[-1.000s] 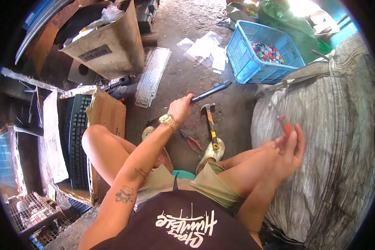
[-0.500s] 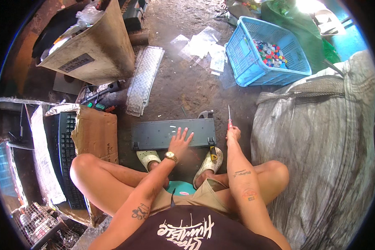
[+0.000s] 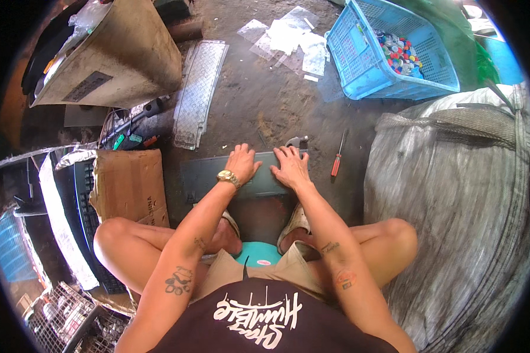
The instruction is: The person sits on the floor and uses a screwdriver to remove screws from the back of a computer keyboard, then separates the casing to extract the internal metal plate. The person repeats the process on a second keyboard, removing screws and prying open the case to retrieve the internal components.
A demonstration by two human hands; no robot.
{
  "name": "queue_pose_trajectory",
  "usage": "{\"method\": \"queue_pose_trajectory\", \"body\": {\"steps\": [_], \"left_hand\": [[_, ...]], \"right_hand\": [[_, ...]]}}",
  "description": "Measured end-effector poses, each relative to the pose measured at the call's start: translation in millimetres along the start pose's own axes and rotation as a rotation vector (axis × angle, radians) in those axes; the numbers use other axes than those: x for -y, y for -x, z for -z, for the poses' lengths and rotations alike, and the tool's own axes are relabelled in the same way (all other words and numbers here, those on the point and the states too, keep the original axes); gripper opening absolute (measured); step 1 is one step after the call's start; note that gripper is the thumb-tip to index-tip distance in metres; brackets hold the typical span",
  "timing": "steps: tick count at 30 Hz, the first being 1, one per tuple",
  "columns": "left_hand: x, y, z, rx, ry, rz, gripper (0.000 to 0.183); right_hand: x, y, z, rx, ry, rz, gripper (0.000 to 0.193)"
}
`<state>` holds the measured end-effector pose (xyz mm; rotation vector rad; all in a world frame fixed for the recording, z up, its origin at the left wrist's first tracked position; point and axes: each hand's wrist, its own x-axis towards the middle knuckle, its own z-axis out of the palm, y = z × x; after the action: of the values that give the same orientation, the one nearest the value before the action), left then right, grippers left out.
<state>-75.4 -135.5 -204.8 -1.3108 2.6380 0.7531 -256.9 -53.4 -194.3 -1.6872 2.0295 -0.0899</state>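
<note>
A dark keyboard (image 3: 207, 178) lies crosswise between my feet, its plain back facing up and slightly blurred. My left hand (image 3: 241, 164) bends its fingers over the far edge near the middle, thumb on the back panel. Farther right along that edge, my right hand (image 3: 291, 167) grips in the same way, with its fingers a little apart. A screwdriver (image 3: 335, 165) with a red handle rests on the ground to the right, out of my hands. Just beyond the keyboard shows a hammer head (image 3: 298, 141); its handle is hidden.
At far right stands a blue crate (image 3: 359, 65) of coloured bottle caps, beside a large grey woven sack (image 3: 441, 206). To the left are a cardboard box (image 3: 129, 185) with another keyboard (image 3: 82, 188) and a tall dirty bin (image 3: 123, 59). Metal strips (image 3: 200, 94) and clear sheets (image 3: 288, 38) lie ahead.
My right hand has put the screwdriver down on the ground at the right and moved left onto the keyboard. My left hand has slid up to its far edge.
</note>
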Motion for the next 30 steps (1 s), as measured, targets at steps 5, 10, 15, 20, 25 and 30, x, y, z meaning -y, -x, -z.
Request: {"method": "queue_pose_trajectory", "body": {"steps": [5,10,15,20,25,30], "left_hand": [[-13,25,32,0.016,0.004,-0.006,0.049],[-7,42,75,0.457,0.239,0.052,0.063],[11,73,88,0.576,0.297,0.117,0.056],[-8,107,49,0.701,0.182,0.144,0.087],[-26,125,14,0.319,-0.099,0.041,0.066],[-33,133,5,0.226,-0.115,-0.058,0.022]], "right_hand": [[19,5,51,0.189,0.096,0.018,0.048],[27,30,92,0.387,0.129,0.11,0.022],[47,100,74,0.383,0.234,0.144,0.021],[55,150,30,0.385,0.368,0.174,0.028],[53,149,21,0.384,0.371,0.101,0.042],[43,122,38,0.222,0.207,0.009,0.024]]}}
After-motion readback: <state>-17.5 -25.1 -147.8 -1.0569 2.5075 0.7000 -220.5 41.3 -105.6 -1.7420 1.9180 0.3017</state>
